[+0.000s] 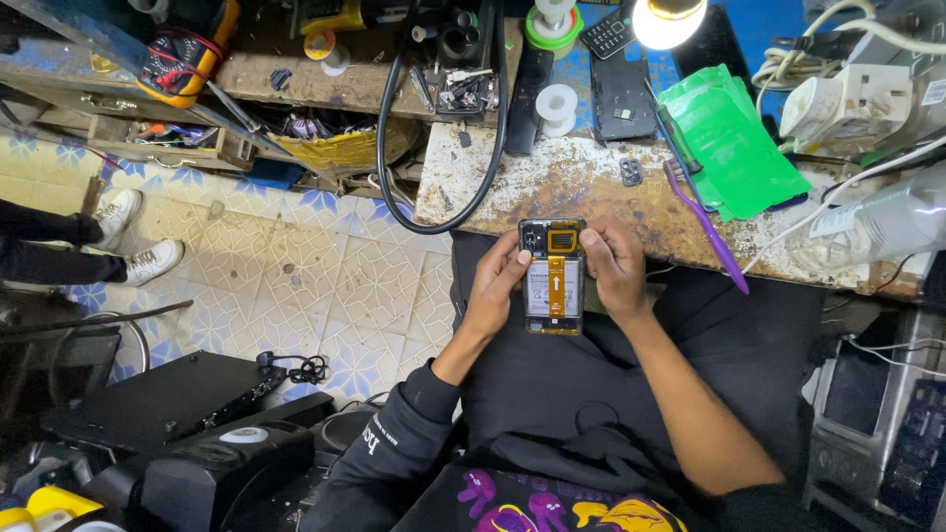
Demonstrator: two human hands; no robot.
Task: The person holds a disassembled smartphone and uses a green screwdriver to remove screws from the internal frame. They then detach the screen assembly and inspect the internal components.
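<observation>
Opened phone (553, 278), back cover off and battery with an orange flex strip showing, sits above the person's lap just short of the worn worktop (591, 182). Left hand (496, 286) and right hand (613, 268) each close a grip on its long sides. A purple toothbrush (706, 223) and green sheets (734, 138) lie on the worktop.

Worn table (591, 187) with flaking white top spans upper middle; lit lamp (668, 20) above its far edge; floor (325, 276) of pale patterned tiles with blue flowers left of table; cluttered wooden shelf (296, 84) beyond floor, left of table
</observation>
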